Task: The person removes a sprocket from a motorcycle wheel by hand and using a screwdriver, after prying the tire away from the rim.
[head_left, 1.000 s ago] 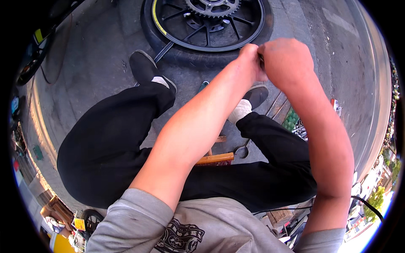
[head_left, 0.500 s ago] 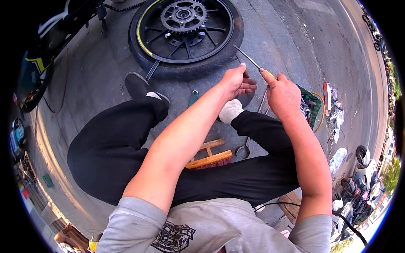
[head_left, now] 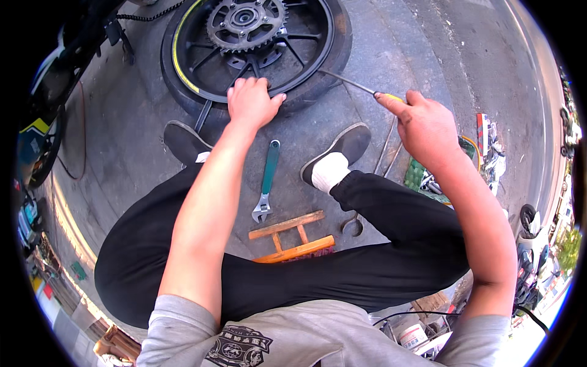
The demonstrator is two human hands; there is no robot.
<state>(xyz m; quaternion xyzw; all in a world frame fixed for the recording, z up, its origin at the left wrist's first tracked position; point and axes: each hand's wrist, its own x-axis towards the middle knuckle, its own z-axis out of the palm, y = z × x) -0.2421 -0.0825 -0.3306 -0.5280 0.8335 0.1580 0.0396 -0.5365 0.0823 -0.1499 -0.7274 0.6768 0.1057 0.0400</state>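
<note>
The motorcycle wheel point(head_left: 333, 37), with its black tyre, yellow rim stripe and toothed sprocket point(head_left: 214, 27), lies flat on the ground. My left hand point(head_left: 249, 101) curls its fingers over the near edge of the rim, thumb out to the side. In my right hand point(head_left: 425, 125) is a screwdriver-like tool point(head_left: 351, 82) with a long metal shank and a yellow handle; its tip meets the rim edge at the wheel's right side. Left of my left hand, a dark flat tyre lever point(head_left: 203, 116) sticks out from between tyre and rim.
An adjustable wrench point(head_left: 269, 171) with a green handle lies between my feet. Nearer me is a wooden stool point(head_left: 293, 251). To the right are metal rods point(head_left: 386, 147) and a green tool basket point(head_left: 416, 177). A motorcycle point(head_left: 46, 128) stands at the left, its chain point(head_left: 150, 17) hanging.
My left hand has moved left and forward onto the rim. My right hand has shifted right, the tool's tip now at the rim edge rather than over the tyre. The view has shifted slightly.
</note>
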